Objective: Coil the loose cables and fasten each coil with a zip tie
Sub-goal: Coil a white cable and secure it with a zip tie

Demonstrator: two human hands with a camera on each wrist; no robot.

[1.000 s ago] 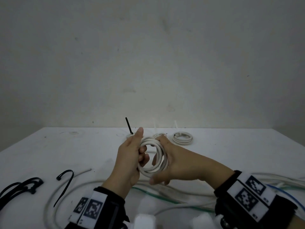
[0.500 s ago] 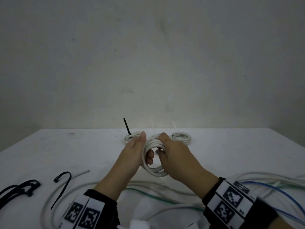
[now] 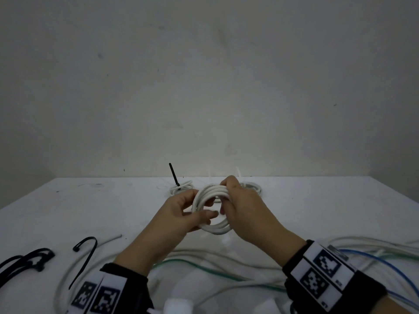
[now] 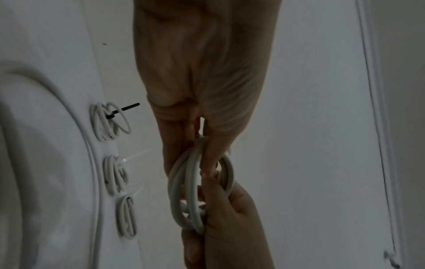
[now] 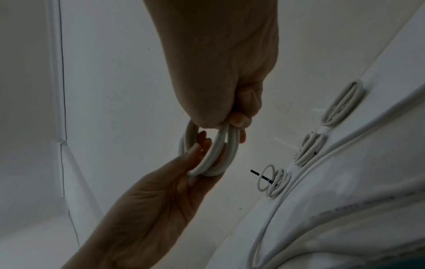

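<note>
My head camera looks forward and slightly down across the white surface (image 3: 90, 207) toward the wall. Each wrist camera sits close behind its own hand, looking along the fingers. All three views share the white cable coil (image 3: 213, 227) (image 4: 195, 191) (image 5: 211, 154) and the three tied coils (image 3: 181, 188) (image 4: 110, 123) (image 5: 276, 183) by the wall.

The white bench (image 3: 90, 207) carries three tied coils (image 4: 110, 122) at its far edge, loose cables (image 3: 226, 257) and black zip ties (image 3: 86, 257) nearer.
</note>
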